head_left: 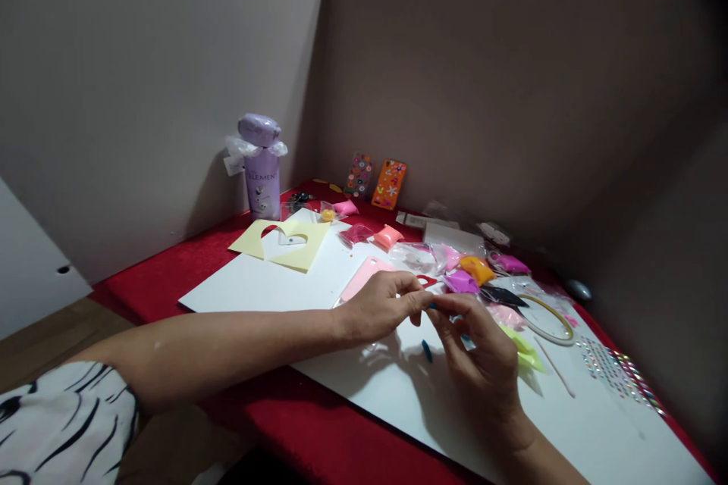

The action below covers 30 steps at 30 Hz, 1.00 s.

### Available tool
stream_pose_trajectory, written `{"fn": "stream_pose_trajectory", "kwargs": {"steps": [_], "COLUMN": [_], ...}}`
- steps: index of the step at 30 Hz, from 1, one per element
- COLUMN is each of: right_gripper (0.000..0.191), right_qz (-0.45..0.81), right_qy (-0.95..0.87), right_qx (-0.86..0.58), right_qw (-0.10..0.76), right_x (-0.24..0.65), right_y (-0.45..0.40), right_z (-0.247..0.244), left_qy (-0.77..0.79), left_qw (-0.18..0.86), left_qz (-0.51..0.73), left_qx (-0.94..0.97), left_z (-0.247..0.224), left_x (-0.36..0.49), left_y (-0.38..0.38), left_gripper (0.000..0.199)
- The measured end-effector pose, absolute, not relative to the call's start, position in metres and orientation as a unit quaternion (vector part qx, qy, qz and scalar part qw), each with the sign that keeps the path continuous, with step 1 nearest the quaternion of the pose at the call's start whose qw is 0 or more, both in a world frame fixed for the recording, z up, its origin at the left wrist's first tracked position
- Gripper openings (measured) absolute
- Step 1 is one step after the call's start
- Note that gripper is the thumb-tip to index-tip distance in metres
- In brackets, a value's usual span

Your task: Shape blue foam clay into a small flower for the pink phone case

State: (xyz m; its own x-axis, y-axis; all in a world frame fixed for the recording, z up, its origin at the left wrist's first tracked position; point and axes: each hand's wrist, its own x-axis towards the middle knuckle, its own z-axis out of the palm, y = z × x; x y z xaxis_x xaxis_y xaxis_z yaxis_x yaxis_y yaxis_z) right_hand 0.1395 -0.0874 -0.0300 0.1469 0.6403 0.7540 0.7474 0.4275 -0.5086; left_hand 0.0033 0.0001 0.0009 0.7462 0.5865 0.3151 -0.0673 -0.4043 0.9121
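Note:
My left hand [382,309] and my right hand [482,352] meet fingertip to fingertip above a white board [250,288]. Between the pinched fingers shows a tiny bit of blue clay [433,306], mostly hidden. Both hands are closed; which of them bears more of it is hard to see. A second small blue clay piece [426,351] lies on the board just below. Behind my left hand is a pink phone case [364,277], partly covered by the hand. Near my right hand lies a bright yellow-green packet [526,352].
Clay packets, such as an orange one [476,270], spread across the back of the board. Yellow paper [301,254] has a heart cut out. A purple tumbler [263,182] stands at back left. Decorated cases [390,184] lean on the wall. Rhinestone sheets [606,369] lie right.

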Motion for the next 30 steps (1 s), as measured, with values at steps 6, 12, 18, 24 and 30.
{"fn": "stream_pose_trajectory", "kwargs": {"steps": [6, 12, 18, 24, 30], "right_gripper": [0.009, 0.007, 0.009, 0.01, 0.008], "right_qz": [-0.046, -0.05, -0.068, -0.06, -0.041], "right_qy": [-0.656, -0.65, -0.652, -0.645, -0.656], "right_qx": [-0.53, -0.538, -0.53, -0.542, -0.532], "right_qw": [0.535, 0.534, 0.538, 0.535, 0.534], "right_x": [0.1406, 0.14, 0.1402, 0.1389, 0.1402], "right_y": [-0.0875, -0.0884, -0.0878, -0.0884, -0.0877], "right_z": [-0.0305, -0.0292, -0.0279, -0.0275, -0.0296], "left_qy": [0.176, 0.174, 0.179, 0.188, 0.186], "left_qw": [0.492, 0.477, 0.473, 0.498, 0.508], "left_qz": [0.316, 0.328, 0.323, 0.331, 0.334], "left_qx": [0.792, 0.797, 0.8, 0.779, 0.772], "left_z": [0.0026, 0.0011, 0.0022, 0.004, 0.0027], "left_x": [0.0029, 0.0026, 0.002, 0.0025, 0.0035], "left_y": [-0.0013, -0.0001, 0.0004, -0.002, -0.0011], "left_gripper": [0.037, 0.04, 0.038, 0.029, 0.024]}}
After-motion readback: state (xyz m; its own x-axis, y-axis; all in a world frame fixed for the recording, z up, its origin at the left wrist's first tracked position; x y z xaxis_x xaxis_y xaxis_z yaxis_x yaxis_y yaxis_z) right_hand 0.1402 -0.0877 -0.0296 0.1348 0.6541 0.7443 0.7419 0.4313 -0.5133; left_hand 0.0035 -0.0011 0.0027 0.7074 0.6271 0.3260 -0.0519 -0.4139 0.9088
